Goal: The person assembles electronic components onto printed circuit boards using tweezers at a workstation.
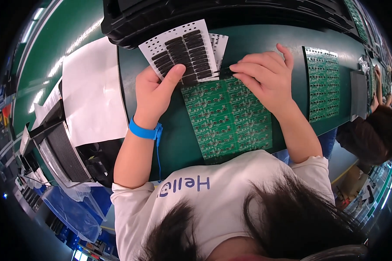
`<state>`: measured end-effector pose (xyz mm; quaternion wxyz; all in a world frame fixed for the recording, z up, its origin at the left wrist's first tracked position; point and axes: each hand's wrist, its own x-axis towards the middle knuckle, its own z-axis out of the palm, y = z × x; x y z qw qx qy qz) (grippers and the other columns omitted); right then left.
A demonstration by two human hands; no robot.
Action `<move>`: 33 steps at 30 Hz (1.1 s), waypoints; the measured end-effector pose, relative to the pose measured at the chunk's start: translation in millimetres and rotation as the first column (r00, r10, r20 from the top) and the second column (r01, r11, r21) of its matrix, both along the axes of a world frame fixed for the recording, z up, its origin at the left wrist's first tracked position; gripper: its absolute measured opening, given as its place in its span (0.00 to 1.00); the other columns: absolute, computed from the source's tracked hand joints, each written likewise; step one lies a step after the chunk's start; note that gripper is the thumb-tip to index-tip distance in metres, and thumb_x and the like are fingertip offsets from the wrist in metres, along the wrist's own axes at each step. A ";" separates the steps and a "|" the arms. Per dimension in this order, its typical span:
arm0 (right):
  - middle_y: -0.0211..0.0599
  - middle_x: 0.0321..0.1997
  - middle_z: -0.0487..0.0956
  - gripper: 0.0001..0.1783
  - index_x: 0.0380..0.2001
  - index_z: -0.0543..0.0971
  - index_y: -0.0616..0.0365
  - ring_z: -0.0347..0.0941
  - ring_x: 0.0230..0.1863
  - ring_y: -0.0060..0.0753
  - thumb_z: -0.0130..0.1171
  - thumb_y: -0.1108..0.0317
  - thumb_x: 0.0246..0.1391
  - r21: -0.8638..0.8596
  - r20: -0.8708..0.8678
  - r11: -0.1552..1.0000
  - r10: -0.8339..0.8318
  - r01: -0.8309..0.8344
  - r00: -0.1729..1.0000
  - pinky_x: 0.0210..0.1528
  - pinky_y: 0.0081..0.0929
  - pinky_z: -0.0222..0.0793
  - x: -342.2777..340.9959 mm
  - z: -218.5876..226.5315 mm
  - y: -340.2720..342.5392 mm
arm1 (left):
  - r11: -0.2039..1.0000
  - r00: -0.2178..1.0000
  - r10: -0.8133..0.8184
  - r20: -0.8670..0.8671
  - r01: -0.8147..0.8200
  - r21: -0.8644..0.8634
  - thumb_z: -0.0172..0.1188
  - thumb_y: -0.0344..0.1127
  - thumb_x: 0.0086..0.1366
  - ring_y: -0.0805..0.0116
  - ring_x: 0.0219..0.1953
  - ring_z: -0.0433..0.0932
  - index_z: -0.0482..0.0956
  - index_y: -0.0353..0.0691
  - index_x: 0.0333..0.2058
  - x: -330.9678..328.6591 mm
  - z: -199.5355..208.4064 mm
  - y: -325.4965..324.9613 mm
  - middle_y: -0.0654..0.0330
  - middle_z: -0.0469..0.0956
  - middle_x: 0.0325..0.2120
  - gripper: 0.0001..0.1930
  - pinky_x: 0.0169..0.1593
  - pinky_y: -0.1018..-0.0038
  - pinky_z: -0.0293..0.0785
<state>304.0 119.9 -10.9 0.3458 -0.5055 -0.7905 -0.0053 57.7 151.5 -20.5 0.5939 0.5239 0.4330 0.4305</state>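
Observation:
My left hand (159, 89) grips a white sheet (156, 45) by its lower left edge, thumb on top. Rows of black strips (178, 52) cover much of that sheet, and part of a second white sheet (220, 45) shows behind it. Level with the sheet's lower right corner, my right hand (263, 76) pinches a thin dark strip-like piece (223, 70) between thumb and fingers; its exact kind is too small to make out. Beneath both hands lies a green circuit board panel (231, 117), its upper edge partly covered by the sheets. A blue wrist strap (143, 129) circles my left wrist.
Another green circuit board panel (323, 82) lies to the right on the dark green table (287, 41). A black tray (231, 13) stands along the back. Left are a large white paper sheet (93, 91) and a ribbed dark box (63, 150). Other people's hands (376, 89) show far right.

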 end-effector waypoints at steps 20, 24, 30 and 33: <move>0.11 0.30 0.77 0.05 0.27 0.81 0.36 0.70 0.34 0.17 0.67 0.61 0.44 0.028 -0.149 0.998 -0.056 0.060 0.987 0.47 0.33 0.53 -6.3 -3.4 -10.0 | 0.996 0.977 -0.041 -0.207 0.056 0.063 0.65 0.33 0.59 0.76 0.35 0.74 0.80 0.31 0.38 -10.0 -3.9 2.9 0.62 0.80 0.35 0.12 0.41 0.78 0.69; 0.12 0.31 0.78 0.05 0.28 0.82 0.36 0.70 0.35 0.19 0.67 0.60 0.44 -0.086 -0.207 0.996 -0.043 0.026 0.977 0.47 0.33 0.52 -4.9 -1.9 -9.5 | 0.993 0.978 0.033 -0.206 -0.009 0.117 0.62 0.35 0.62 0.77 0.34 0.73 0.80 0.30 0.37 -9.0 -3.8 0.0 0.63 0.80 0.34 0.12 0.40 0.79 0.69; 0.20 0.30 0.80 0.06 0.27 0.82 0.44 0.75 0.36 0.30 0.67 0.63 0.42 -0.169 -0.153 0.985 -0.053 0.027 0.987 0.42 0.34 0.62 3.9 3.4 -0.1 | 0.970 0.943 0.149 -0.298 -0.081 0.229 0.60 0.34 0.64 0.79 0.29 0.71 0.80 0.31 0.34 -4.2 -11.8 2.9 0.67 0.79 0.28 0.10 0.33 0.79 0.67; 0.29 0.32 0.80 0.08 0.28 0.82 0.50 0.76 0.35 0.34 0.68 0.68 0.40 -0.161 -0.193 0.987 -0.007 -0.024 0.981 0.37 0.31 0.66 5.2 0.8 0.3 | 0.971 0.945 0.170 -0.279 -0.112 0.211 0.63 0.35 0.62 0.82 0.27 0.70 0.81 0.33 0.31 -2.2 -10.6 2.1 0.68 0.78 0.24 0.09 0.31 0.80 0.67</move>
